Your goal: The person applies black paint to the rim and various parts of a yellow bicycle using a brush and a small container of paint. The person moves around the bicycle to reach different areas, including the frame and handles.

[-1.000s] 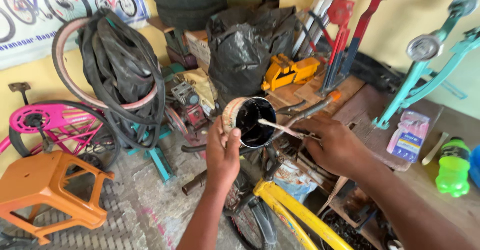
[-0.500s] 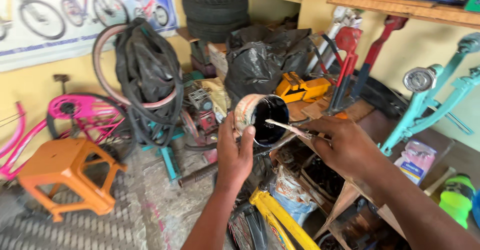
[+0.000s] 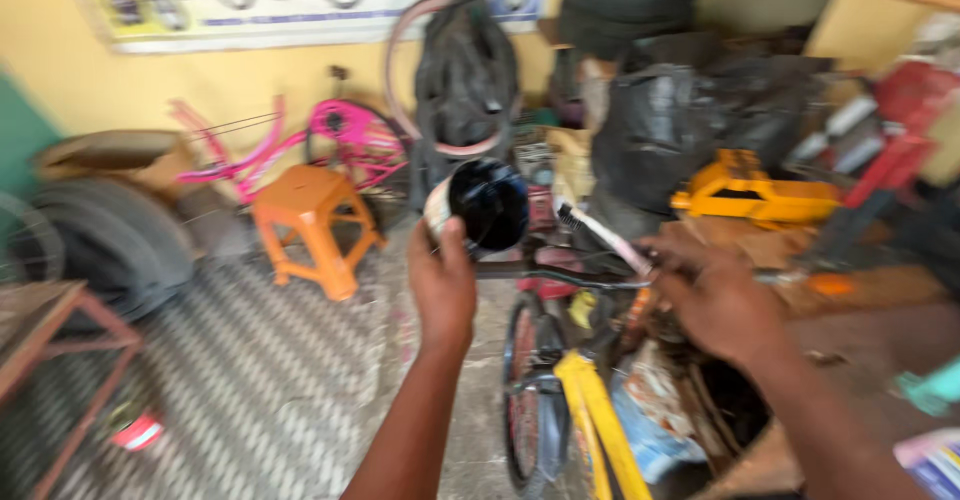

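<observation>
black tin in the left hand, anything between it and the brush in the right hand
Nothing visible. The left hand holds the black tin up, and the brush in the right hand sits just beside it with open air between.

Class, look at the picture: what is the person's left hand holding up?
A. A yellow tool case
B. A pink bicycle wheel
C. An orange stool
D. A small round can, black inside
D: the left hand grips a small round can with a black interior, raised above the bicycle.

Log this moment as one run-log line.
left hand: holds dark-lined tin | right hand: holds stick, tip out of tin | below: yellow bicycle frame
</observation>
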